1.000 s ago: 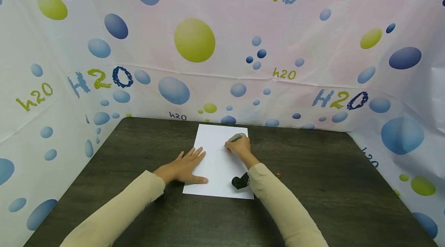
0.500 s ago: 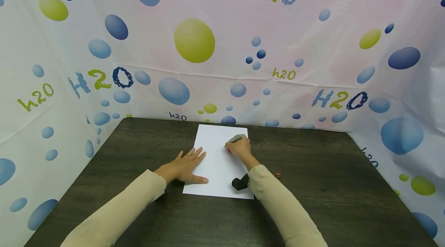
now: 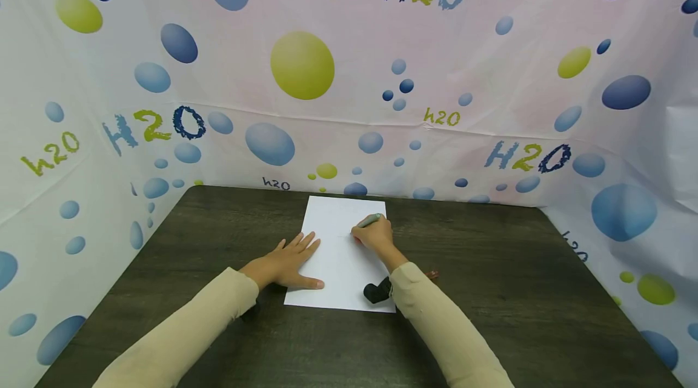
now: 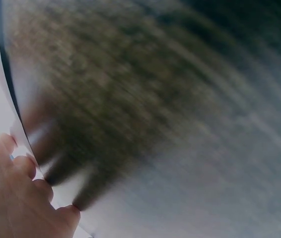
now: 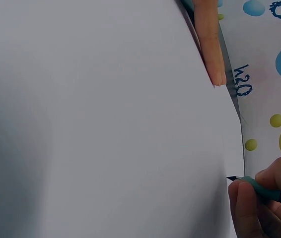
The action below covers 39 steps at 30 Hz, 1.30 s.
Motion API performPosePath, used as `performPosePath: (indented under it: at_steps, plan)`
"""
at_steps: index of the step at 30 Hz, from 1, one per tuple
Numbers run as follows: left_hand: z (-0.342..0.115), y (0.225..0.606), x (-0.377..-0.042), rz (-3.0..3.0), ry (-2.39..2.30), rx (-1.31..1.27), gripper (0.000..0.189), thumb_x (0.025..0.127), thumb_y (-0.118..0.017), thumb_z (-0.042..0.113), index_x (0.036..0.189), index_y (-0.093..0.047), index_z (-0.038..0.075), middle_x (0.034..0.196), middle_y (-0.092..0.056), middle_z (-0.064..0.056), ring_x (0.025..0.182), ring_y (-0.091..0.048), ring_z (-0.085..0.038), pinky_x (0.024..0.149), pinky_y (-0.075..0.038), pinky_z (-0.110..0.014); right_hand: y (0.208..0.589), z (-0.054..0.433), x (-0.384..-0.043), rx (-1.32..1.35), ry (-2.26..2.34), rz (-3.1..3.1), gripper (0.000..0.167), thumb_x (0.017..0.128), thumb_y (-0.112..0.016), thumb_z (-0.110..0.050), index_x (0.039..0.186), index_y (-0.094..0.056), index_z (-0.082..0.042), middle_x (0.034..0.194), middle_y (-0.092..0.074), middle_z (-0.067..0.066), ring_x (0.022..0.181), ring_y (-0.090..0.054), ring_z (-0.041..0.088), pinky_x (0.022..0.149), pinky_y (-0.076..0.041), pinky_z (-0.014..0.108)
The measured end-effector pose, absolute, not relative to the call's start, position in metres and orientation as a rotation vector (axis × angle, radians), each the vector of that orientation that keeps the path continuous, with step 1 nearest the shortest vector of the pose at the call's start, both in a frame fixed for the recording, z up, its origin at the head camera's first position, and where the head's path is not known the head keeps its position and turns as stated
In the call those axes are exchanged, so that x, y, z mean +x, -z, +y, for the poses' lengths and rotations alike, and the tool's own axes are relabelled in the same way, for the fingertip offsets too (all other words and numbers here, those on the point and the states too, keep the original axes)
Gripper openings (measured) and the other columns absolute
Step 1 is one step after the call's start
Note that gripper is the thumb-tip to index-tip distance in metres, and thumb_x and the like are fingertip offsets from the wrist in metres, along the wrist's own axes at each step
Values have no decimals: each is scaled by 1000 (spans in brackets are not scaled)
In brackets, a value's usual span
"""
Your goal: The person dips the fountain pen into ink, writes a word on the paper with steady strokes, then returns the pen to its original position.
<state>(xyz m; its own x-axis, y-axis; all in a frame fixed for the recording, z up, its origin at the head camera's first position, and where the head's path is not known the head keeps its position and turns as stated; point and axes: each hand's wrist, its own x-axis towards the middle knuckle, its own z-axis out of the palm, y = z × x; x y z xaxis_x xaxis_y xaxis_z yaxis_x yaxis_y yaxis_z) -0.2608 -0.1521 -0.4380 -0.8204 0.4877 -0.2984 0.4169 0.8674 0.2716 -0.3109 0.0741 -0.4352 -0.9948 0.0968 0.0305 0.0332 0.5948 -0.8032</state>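
Observation:
A white sheet of paper (image 3: pixel 338 267) lies upright on the dark table. My left hand (image 3: pixel 291 264) rests on its left side, fingers spread and thumb near the lower edge. In the left wrist view, the fingertips (image 4: pixel 71 210) show at the lower left. My right hand (image 3: pixel 375 233) pinches a slim green pen (image 3: pixel 370 219) over the upper right of the sheet. Its dark pointed nib (image 5: pixel 233 178) shows in the right wrist view, right at the paper surface. A faint short line (image 3: pixel 343 236) runs left of the pen hand.
The dark wood-grain table (image 3: pixel 480 279) extends on both sides of the sheet. A black rounded object (image 3: pixel 377 291) at the right wrist overlaps the paper's lower right. A white backdrop (image 3: pixel 349 91) with coloured bubbles and H2O lettering stands behind the table and along both sides.
The head view has shifted slightly, so the scene sits a little further left. The right hand stays at nearly the same spot on the paper; the left hand stays in place.

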Motion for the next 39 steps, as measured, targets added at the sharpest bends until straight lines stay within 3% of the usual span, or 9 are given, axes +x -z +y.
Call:
performPosePath:
  at_steps: [39]
  plan:
    - [-153, 435, -260, 2661, -280, 667, 105, 81, -55, 72, 156, -11, 12, 162, 0, -8, 148, -1, -33, 114, -6, -61, 440, 70, -287, -55, -1452, -2745, 15, 76, -73, -14, 62, -68, -11, 50, -59, -2, 51, -51, 15, 51, -41, 25]
